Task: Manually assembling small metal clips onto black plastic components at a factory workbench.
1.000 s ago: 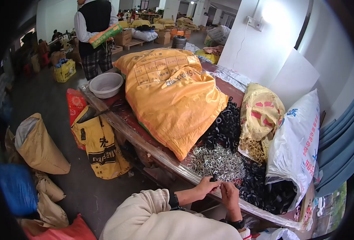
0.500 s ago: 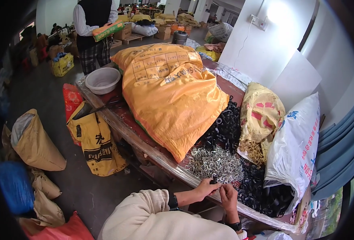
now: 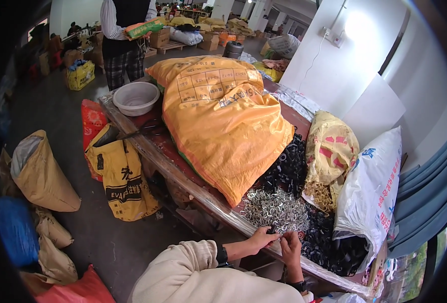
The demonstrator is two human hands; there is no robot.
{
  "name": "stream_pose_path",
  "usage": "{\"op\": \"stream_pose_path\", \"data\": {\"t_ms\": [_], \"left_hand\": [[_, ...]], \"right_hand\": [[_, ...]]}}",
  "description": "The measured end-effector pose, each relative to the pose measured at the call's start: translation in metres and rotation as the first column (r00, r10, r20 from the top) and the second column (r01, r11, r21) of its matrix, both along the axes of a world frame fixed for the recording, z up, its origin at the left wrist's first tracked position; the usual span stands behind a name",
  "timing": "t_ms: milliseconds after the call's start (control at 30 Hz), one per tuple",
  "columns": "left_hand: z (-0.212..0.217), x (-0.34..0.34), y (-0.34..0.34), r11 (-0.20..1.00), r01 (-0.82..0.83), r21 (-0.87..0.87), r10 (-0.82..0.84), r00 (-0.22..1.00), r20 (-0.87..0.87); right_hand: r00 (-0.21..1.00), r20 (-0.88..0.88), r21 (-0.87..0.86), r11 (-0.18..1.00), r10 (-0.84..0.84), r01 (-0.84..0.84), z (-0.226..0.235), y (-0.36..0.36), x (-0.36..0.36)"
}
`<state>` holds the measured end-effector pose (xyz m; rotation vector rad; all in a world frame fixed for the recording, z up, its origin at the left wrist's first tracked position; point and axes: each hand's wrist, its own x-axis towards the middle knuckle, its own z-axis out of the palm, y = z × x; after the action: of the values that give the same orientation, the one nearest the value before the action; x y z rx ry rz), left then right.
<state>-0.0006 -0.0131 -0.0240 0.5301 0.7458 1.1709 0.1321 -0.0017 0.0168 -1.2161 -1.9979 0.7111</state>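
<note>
At the table's near edge my left hand (image 3: 260, 240) pinches a small black piece (image 3: 271, 230), its exact kind too small to make out. Close beside it, my right hand (image 3: 291, 245) has thumb and fingers pressed together; whatever they hold is hidden. Just beyond both hands lies a heap of small silver metal hooks (image 3: 276, 208). Black plastic pieces (image 3: 322, 240) are spread to the right of that heap, and more black pieces (image 3: 284, 164) lie behind it. Brass-coloured pieces (image 3: 320, 194) spill from a yellowish sack (image 3: 333, 144).
A big orange sack (image 3: 223, 121) covers much of the table. A white sack (image 3: 372, 187) leans at the right, and a grey-white basin (image 3: 135, 98) sits at the far left corner. Sacks, including a yellow one (image 3: 125, 177), stand left on the floor. Another person (image 3: 125, 43) stands beyond.
The view has shifted slightly, moving the table and sacks a little within the picture. Both hands stay close together at the table edge, with the black piece still in my left fingers.
</note>
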Motion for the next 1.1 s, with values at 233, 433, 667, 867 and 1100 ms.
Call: {"op": "stream_pose_path", "data": {"t_ms": [233, 433, 667, 867, 1100], "left_hand": [[0.003, -0.005, 0.002, 0.999, 0.022, -0.026, -0.022, 1.0, -0.018], [0.006, -0.012, 0.002, 0.983, 0.143, -0.117, -0.141, 0.99, 0.028], [0.002, -0.015, 0.018, 0.99, 0.133, -0.037, -0.123, 0.974, 0.19], [0.012, -0.018, 0.035, 0.99, 0.12, -0.075, -0.11, 0.985, 0.133], [0.018, -0.008, 0.037, 0.985, 0.16, -0.071, -0.147, 0.977, 0.156]], "right_hand": [[1.0, -0.015, -0.013, 1.0, -0.019, 0.019, 0.001, 0.006, -0.004], [0.998, -0.003, 0.097, 0.993, -0.065, 0.065, -0.009, 0.013, 0.01], [0.988, -0.125, -0.089, 0.993, -0.091, 0.08, -0.017, 0.033, 0.017], [0.916, -0.382, -0.253, 0.967, -0.125, 0.027, -0.014, 0.053, 0.021], [0.91, -0.411, -0.28, 0.958, -0.059, -0.064, -0.014, 0.042, 0.029]]}}
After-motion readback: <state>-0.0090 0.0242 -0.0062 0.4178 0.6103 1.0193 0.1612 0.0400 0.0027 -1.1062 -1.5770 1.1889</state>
